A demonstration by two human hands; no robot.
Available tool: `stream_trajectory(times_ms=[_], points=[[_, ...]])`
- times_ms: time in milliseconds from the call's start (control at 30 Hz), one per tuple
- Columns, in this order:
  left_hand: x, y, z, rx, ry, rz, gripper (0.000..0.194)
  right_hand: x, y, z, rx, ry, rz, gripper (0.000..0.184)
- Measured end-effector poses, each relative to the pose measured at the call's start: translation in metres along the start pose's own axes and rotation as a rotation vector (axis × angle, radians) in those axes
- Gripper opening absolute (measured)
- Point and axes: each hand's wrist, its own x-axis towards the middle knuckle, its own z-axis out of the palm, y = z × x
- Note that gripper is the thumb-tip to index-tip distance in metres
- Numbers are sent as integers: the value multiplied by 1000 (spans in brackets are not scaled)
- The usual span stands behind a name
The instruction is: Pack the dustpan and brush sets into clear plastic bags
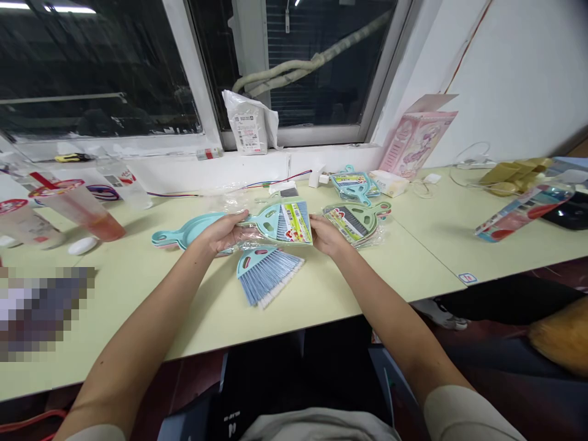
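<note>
Between my two hands is a packaged mini dustpan and brush set (294, 222), teal with blue bristles and a yellow-green label, held above the table. My left hand (229, 229) is closed round its handle end. The fingers of my right hand (325, 234) grip its wide bristle edge. Below it, a loose teal brush head with blue, white-tipped bristles (269, 275) lies on the table. Left of that, a teal dustpan (193, 231) rests on others, partly behind my left hand. To the right, a green packaged set (353, 220) lies beside my right hand.
More packaged teal sets (353, 184) lie behind, near a pink box (418, 144). Drink cups (85, 208) and a clear bottle (124, 184) stand at left. A tall drink bottle (523, 211) stands at right. A white plastic parcel (250, 125) leans against the window.
</note>
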Motion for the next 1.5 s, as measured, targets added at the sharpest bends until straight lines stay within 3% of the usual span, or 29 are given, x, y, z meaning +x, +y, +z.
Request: stream_trajectory(times_ms=[200,367,633,1000,1233,1367,1500], points=[[-8,-3,-2,-32,28,-139,45,3,3,-1,3,26,-24,18],[-10,-1,1,-69,21,-38,37,3,1,-2,-3,102,-92,13],[-9,-2,-9,-69,-48,4,20,8,0,-10,-9,182,-156,14],[2,-6,-18,-96,24,77,14,7,-12,-10,49,242,-286,11],[1,-11,-10,-122,104,93,15,7,-11,-10,-25,299,-262,27],[1,-11,-8,-136,140,109,13,6,-11,-13,-227,453,-481,32],[0,-9,-7,-128,144,162,15,3,-17,-19,-587,396,-707,9]])
